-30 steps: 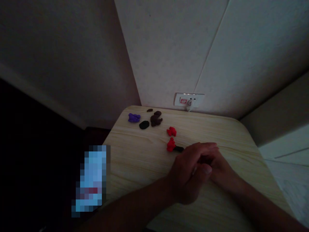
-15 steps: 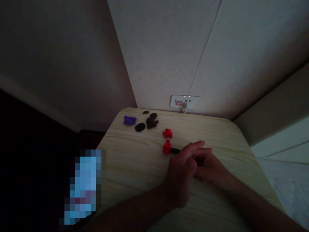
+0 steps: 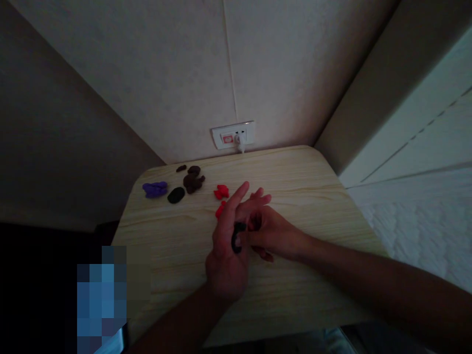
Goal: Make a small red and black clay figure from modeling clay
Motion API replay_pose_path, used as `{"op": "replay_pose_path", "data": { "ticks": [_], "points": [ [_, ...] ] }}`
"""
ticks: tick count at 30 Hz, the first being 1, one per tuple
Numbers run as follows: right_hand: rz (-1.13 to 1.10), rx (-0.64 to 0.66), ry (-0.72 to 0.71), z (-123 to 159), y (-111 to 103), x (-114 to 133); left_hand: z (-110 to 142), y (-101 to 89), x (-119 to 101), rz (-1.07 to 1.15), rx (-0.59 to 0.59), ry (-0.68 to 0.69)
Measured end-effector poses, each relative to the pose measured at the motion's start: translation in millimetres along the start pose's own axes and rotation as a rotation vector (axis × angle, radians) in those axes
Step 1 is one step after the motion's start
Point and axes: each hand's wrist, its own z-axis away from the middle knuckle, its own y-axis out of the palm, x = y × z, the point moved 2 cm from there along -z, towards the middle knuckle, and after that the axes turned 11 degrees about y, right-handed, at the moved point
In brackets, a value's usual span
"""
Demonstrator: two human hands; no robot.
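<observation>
My left hand (image 3: pixel 226 260) is tilted palm up above the table, its fingers stretched out. On its palm lies a bent piece of black clay (image 3: pixel 235 241). The thumb and fingers of my right hand (image 3: pixel 280 233) are closed on this piece, pressing it against the palm; the fingertips are partly hidden. Just beyond my left hand are a red clay lump (image 3: pixel 221 191) and a second red lump (image 3: pixel 220 210), the latter partly covered by the hand.
Farther left on the wooden table (image 3: pixel 177 255) lie purple clay (image 3: pixel 155 189), a flat dark oval (image 3: pixel 176 195) and brown clay pieces (image 3: pixel 193 182). A wall socket (image 3: pixel 233 134) with a plug sits behind the table. A pixelated bright screen (image 3: pixel 99 295) is at lower left.
The view has turned right and downward. My left hand has opened palm up, showing the black clay in it; my right fingers now press on that clay.
</observation>
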Motion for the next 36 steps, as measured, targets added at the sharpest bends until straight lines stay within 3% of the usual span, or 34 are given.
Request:
{"op": "replay_pose_path", "data": {
  "ticks": [9, 17, 22, 28, 32, 36],
  "points": [
    [-0.025, 0.002, -0.091, -2.3, -4.6, -2.6, -6.2, -4.6, 0.4, 0.057, -0.079, -0.018],
    [-0.065, -0.001, -0.099, -2.6, -2.4, -4.7, -6.5, -2.5, -0.2, 0.05, -0.064, -0.005],
    [-0.164, -0.059, -0.271, 0.1, -2.8, 3.2, -5.6, -6.7, 6.6, -0.02, -0.05, 0.013],
    [-0.098, -0.012, -0.292, 2.5, -15.2, 11.4, -10.3, -5.2, 9.7, 0.079, -0.072, -0.09],
    [0.026, -0.092, -0.316, 2.8, -19.5, 11.2, -15.1, -4.6, 13.8, 0.098, -0.13, -0.164],
    [0.048, -0.245, -0.271, -0.6, -19.5, 5.5, -16.1, -4.2, 15.3, 0.085, -0.138, -0.136]
  ]
}}
